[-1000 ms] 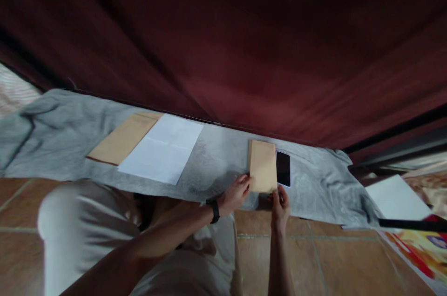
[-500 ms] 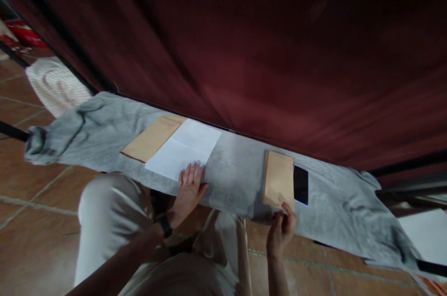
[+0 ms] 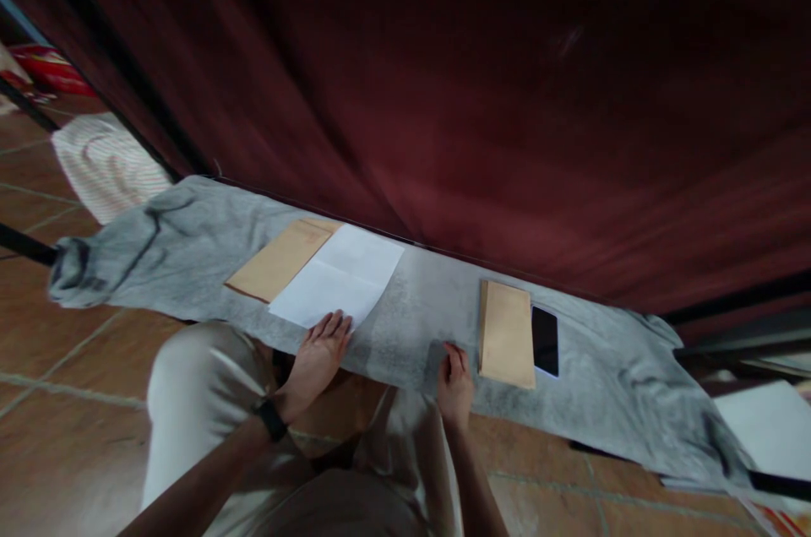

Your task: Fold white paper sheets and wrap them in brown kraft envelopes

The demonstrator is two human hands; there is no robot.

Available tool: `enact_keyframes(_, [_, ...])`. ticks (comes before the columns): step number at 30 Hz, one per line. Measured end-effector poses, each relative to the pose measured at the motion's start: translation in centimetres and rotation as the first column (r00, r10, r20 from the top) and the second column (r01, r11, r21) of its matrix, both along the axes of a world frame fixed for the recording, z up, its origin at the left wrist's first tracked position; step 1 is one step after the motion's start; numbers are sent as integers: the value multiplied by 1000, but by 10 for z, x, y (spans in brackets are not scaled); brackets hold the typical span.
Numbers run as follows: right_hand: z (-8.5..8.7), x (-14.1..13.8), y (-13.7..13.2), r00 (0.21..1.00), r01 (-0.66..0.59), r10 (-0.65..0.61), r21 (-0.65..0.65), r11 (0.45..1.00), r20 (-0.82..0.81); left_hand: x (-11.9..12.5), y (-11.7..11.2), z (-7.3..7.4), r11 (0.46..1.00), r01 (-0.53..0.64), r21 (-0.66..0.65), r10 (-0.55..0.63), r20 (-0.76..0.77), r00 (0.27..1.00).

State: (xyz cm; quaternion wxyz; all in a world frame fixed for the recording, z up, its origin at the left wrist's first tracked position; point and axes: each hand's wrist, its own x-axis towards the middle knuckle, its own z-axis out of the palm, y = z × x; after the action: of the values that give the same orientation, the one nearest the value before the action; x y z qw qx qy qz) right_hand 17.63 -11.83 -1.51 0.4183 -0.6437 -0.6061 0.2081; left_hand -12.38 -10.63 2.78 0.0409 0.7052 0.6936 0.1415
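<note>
My left hand [image 3: 315, 354] lies flat with fingers stretched out, its fingertips on the near edge of a white sheet of paper [image 3: 339, 277]. A brown envelope [image 3: 279, 259] lies partly under that sheet on its left. My right hand [image 3: 454, 382] rests on the grey cloth [image 3: 411, 309], fingers loosely curled, holding nothing, just left of a second brown envelope [image 3: 507, 333]. A black phone [image 3: 545, 340] lies right beside that envelope. A black band is on my left wrist.
A dark red curtain [image 3: 443, 98] hangs right behind the cloth. My knees in pale trousers [image 3: 203, 402] are below, on a brown tiled floor [image 3: 57, 402]. A striped cloth [image 3: 107, 165] lies far left, white paper [image 3: 770, 427] far right.
My right hand let go of the right envelope and moved left onto the cloth. My left hand went from that envelope to the white sheet. The camera turned left.
</note>
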Motion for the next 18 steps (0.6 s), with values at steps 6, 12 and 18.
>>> enact_keyframes(6, [8,5,7,975,26,-31,-28,999,-219,20,6,27,998,-4,63,-7,163,987])
enact_keyframes(12, [18,-8,26,787,-68,-86,-225,972,-610,98,-9,40,943,294,153,-312,107,944])
enact_keyframes(18, [14,-13,34,792,-48,-105,-233,971,-601,149,-36,26,882,467,69,-472,97,876])
